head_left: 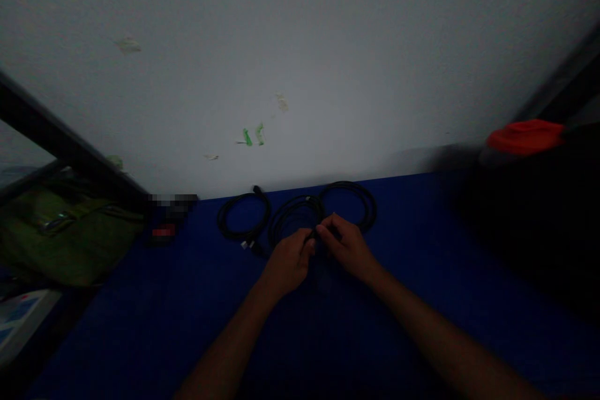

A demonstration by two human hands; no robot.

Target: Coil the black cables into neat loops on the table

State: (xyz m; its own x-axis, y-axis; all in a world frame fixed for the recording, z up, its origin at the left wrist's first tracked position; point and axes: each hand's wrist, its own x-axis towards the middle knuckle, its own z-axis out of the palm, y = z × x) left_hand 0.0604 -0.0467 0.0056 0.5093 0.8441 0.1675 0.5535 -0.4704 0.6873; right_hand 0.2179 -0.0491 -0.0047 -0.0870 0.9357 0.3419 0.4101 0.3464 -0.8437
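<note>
Both of my hands meet over the blue surface (197, 312), at the near edge of a coiled black cable (293, 201). My left hand (291, 260) is closed, thumb and fingers pinching a dark length of cable. Close beside it, my right hand (345, 242) pinches the same dark stretch between thumb and fingertips. Further left lies another coiled black cable (224, 212) with light metal plug ends (244, 244) at its near side. A third black coil (372, 203) rests behind my right hand, partly hidden by it. Dim light blurs the detail between my fingers.
A pale wall (356, 87) with scuffs and green marks rises behind the surface. Dark metal posts (70, 137) stand at both sides. Left are a green bag (70, 231), a white box (25, 319) and a blurred dark item (175, 215). A black mass with an orange thing (525, 136) fills the right.
</note>
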